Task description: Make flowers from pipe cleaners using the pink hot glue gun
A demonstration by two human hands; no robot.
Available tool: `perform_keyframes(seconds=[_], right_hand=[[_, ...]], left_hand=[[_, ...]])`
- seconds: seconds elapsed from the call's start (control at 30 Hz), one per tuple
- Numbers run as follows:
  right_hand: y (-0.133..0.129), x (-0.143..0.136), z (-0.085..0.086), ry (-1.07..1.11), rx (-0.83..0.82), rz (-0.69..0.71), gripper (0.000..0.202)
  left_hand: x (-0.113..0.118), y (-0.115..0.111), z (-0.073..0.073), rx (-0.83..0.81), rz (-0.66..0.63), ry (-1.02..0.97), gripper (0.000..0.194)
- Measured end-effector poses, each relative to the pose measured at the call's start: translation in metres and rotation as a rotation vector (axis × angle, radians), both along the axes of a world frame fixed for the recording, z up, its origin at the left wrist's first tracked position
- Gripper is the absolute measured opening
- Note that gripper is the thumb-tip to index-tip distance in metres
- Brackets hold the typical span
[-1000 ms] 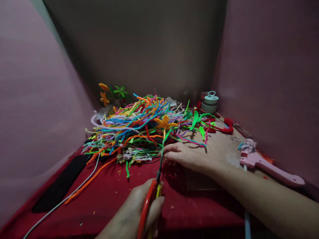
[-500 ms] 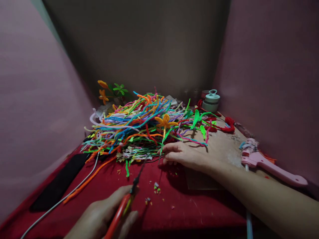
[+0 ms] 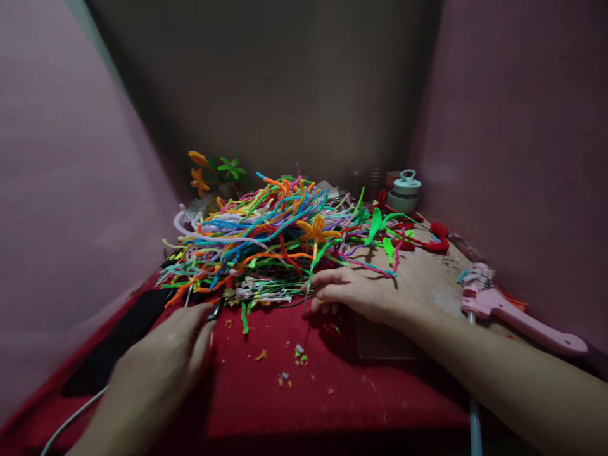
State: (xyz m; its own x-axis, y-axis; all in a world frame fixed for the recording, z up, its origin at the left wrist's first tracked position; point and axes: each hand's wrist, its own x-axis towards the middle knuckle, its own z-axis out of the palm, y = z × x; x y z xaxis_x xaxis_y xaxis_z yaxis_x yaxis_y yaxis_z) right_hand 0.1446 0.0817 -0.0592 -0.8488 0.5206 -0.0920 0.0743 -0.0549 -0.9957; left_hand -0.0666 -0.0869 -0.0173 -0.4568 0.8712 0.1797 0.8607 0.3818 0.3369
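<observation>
**Orange flower in our right hand, bloom up, stem down**

We have our two hands well apart over the red cloth (image 3: 351, 399). The fingers of our right hand (image 3: 339, 292) are closed on the thin stem of an orange flower (image 3: 316, 233), just in front of the heap of fuzzy stems (image 3: 251, 228). The flower's long axis runs close to upright, tipped a little to our right at the top. Its petals spread out at the upper end, and below them the stem narrows, orange first and then green, down past our fingertips to a thin dark end over the cloth.

Our left hand (image 3: 164, 358) is low on the left, thumb and fingers pointing forward. A small dark, shiny piece (image 3: 215, 310) shows at its fingertips; we cannot tell how firmly the hand is closed, or whether it grips that piece.

Between our hands, a bundle of pale-tipped wires (image 3: 261, 291) lies across the front of the heap, with coloured scraps (image 3: 299, 354) on the cloth nearer us. Beyond our left hand lies a flat black thing (image 3: 114, 342). On our right, a pink glue gun (image 3: 522, 322) has its handle slanting down to the right; green leaves (image 3: 375, 227) and a mint-lidded container (image 3: 403, 192) are farther back.
</observation>
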Motion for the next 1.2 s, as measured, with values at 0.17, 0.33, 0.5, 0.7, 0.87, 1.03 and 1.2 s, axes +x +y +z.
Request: perform_keyframes(seconds=[0.17, 0.33, 0.5, 0.7, 0.87, 1.03, 1.2], right_hand=[[0.002, 0.000, -0.002, 0.060, -0.098, -0.016, 0.022], [0.003, 0.001, -0.001, 0.127, -0.186, -0.007, 0.032], [0.004, 0.001, 0.001, 0.183, -0.280, 0.033, 0.040], [0.003, 0.000, -0.001, 0.199, -0.287, 0.018, 0.043], [0.003, -0.001, -0.002, 0.193, -0.273, 0.015, 0.043], [0.002, -0.001, 0.000, 0.179, -0.226, 0.008, 0.041], [-0.003, 0.002, 0.004, 0.111, -0.025, -0.023, 0.038]], left_hand=[[0.058, 0.032, -0.023, -0.073, -0.268, -0.800, 0.026], [0.077, 0.056, -0.042, 0.043, -0.218, -1.345, 0.032], [0.079, 0.059, -0.040, 0.152, -0.225, -1.415, 0.030], [0.087, 0.058, -0.038, 0.162, -0.184, -1.332, 0.027], [0.086, 0.064, -0.040, 0.191, -0.245, -1.256, 0.026], [0.086, 0.066, -0.043, 0.196, -0.218, -1.308, 0.024], [0.086, 0.062, -0.045, 0.178, -0.168, -1.404, 0.023]])
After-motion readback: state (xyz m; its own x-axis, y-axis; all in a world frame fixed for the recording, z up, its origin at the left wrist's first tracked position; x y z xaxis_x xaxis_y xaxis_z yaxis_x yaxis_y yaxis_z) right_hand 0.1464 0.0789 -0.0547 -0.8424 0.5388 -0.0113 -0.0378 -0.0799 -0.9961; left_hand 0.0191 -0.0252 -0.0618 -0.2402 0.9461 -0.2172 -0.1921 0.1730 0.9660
